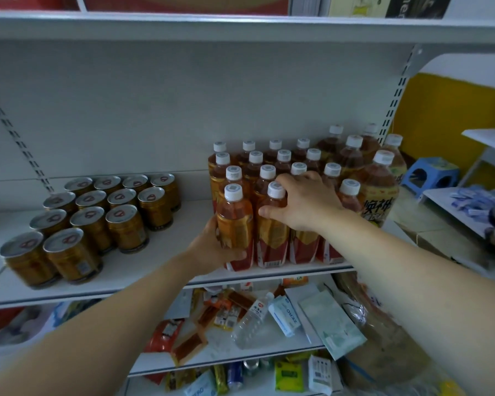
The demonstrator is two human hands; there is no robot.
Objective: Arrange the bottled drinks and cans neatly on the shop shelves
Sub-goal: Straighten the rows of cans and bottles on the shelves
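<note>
Two hands are working on one white metal shelf board (155, 270); the landmark is the front-left amber tea bottle with white cap and red-orange label (235, 224), standing upright at the board's front edge, at the near-left corner of a packed block of matching white-capped tea bottles (283, 164).

- Left hand (212, 247) is coming in from the landmark's left and gripping it low on the label; one digit is wrapping across the front, the rest are hidden behind the bottle.
- Right hand (300, 201) is reaching in from the landmark's right and clamping the second amber tea bottle (272, 232), which is touching the landmark's right side; fingers are spreading apart and curling over its cap, thumb pressing on its shoulder.
- Taller amber bottles with yellow labels (377, 190) are standing beyond the block, well right of the landmark.
- Gold cans with silver pull-tab tops (97, 218) are sitting upright in tight rows well left of the landmark, on the same board.
- Below the landmark, a clear plastic water bottle (250, 321) is lying on its side among loose snack packets (189, 344).
- A blue plastic stool (432, 172) is showing far right of the landmark, off the shelving.
</note>
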